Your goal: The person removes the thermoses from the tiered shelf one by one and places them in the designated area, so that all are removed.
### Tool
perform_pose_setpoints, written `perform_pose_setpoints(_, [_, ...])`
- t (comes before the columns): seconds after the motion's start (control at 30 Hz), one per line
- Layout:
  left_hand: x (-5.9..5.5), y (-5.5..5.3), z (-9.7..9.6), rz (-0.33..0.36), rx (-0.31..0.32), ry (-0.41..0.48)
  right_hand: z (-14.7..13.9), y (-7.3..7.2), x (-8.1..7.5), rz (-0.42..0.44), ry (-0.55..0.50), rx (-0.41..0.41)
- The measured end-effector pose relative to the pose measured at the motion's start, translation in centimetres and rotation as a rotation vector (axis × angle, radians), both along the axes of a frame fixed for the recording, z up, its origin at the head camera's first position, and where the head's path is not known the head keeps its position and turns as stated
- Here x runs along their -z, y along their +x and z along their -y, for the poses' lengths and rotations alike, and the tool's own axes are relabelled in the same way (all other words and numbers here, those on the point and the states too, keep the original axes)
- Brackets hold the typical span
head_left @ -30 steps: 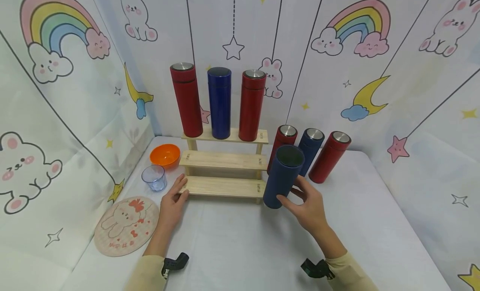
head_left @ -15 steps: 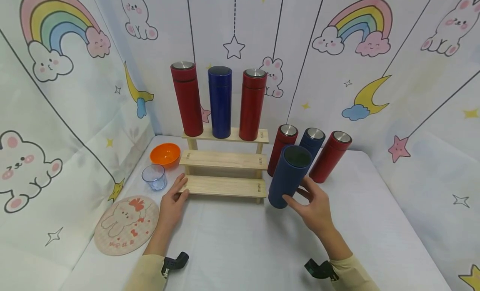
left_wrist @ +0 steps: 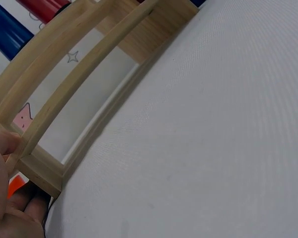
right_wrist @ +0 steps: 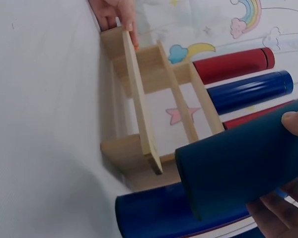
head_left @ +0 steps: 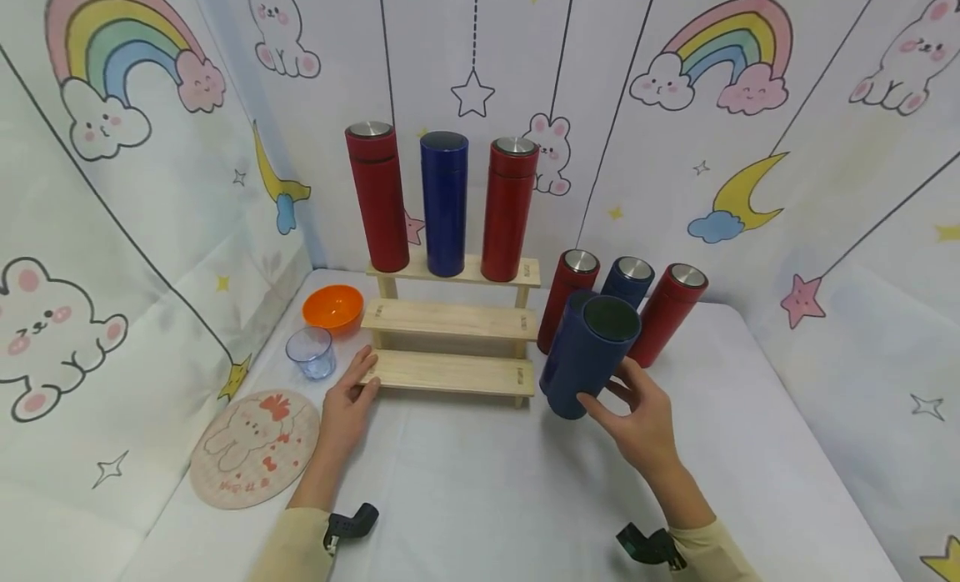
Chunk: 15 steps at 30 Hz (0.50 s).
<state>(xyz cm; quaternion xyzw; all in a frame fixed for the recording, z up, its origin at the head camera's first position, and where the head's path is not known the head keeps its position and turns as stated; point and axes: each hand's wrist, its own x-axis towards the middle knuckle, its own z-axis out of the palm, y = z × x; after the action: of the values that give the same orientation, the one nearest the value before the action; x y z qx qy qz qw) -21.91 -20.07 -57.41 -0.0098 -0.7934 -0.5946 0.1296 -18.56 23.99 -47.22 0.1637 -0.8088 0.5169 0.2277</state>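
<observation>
My right hand (head_left: 636, 405) grips a dark blue flask (head_left: 587, 355) from its right side, holding it tilted just above the table, right of the wooden three-step rack (head_left: 450, 320). In the right wrist view the blue flask (right_wrist: 248, 158) fills the lower right, with my thumb (right_wrist: 295, 121) on it. My left hand (head_left: 352, 388) rests with straight fingers against the left end of the rack's lowest step; the left wrist view shows this hand (left_wrist: 5, 203) at the rack's corner (left_wrist: 39, 168). The top step carries a red flask (head_left: 377, 198), a blue flask (head_left: 444, 205) and another red flask (head_left: 508, 211).
Behind the held flask, a red flask (head_left: 570, 298), a blue one (head_left: 632, 279) and a red one (head_left: 673, 308) stand on the table. An orange bowl (head_left: 332, 308), a clear blue cup (head_left: 311, 353) and a round bunny coaster (head_left: 253, 449) lie left of the rack. Printed cloth walls enclose the table.
My right hand has carried the blue flask a little to the right, away from the rack's end. The left hand has stayed on the lowest step.
</observation>
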Motion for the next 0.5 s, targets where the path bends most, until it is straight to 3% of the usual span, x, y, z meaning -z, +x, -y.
perform_pose_setpoints(0.5, [-0.1, 0.1, 0.0, 0.016, -0.003, -0.012, -1.4, 0.2, 0.4, -0.010, 0.011, 0.019])
